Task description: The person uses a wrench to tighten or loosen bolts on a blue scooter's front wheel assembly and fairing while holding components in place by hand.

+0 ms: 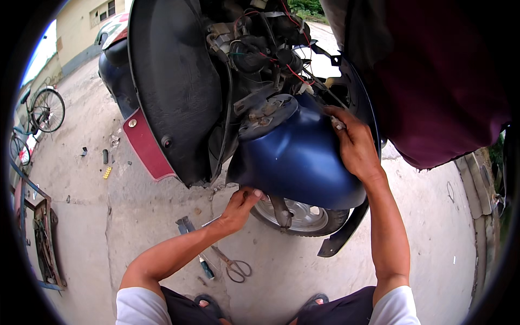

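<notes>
A dark blue front mudguard (303,151) covers the top of a scooter's front wheel (311,219). Below its lower left edge is my left hand (241,208), thumb pressed in against bent fingers that are partly hidden; what they hold cannot be made out. My right hand (355,143) is closed at the upper right side of the mudguard. A small greyish thing (338,123) shows at its thumb and fingertips, too small to name. Black front shield (176,81) stands on the left, and loose wiring (292,70) is exposed above the mudguard.
On the concrete near my feet lie scissors (237,270), a screwdriver (206,267) and a flat dark tool (184,225). A maroon cloth-like covering (444,108) hangs at the right. A bicycle (46,111) stands at far left, above a metal frame (46,244).
</notes>
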Available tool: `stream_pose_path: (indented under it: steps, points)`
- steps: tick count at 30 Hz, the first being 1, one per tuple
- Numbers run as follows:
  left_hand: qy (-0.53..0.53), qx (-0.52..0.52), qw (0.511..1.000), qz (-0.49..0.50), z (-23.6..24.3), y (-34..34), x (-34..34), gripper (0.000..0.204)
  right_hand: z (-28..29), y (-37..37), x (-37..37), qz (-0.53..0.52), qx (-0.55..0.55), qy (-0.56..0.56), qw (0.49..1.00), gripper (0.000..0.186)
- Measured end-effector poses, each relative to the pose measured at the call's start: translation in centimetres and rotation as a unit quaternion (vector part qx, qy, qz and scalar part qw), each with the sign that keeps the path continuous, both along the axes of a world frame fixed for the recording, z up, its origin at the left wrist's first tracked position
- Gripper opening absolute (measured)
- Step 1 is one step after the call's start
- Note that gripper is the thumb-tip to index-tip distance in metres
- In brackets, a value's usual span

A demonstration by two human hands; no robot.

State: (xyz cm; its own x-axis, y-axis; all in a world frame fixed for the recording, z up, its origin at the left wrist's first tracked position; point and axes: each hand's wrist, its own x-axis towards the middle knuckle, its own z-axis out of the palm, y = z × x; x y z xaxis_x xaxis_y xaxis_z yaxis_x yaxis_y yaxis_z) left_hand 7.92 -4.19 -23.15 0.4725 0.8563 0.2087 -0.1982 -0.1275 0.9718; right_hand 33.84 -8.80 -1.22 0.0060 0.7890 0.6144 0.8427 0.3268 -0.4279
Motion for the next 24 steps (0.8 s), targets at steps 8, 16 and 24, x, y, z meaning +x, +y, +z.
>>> stream_pose_path:
  steps: [8,16,24]
  points:
    - [0.171,0.358,0.917,-0.046,4.6,-1.8,-1.0,0.037,-0.6,0.4,-0.2,-0.005,0.000,-0.017,1.000,0.037]
    - [0.110,0.611,0.784,0.032,9.3,-1.6,-1.5,0.029,-0.6,0.4,-0.3,0.008,-0.017,-0.024,1.000,0.033]
    - [0.148,0.735,0.661,0.001,14.9,-1.6,0.4,0.030,-0.3,0.5,-1.1,0.006,-0.030,0.001,1.000,0.033]
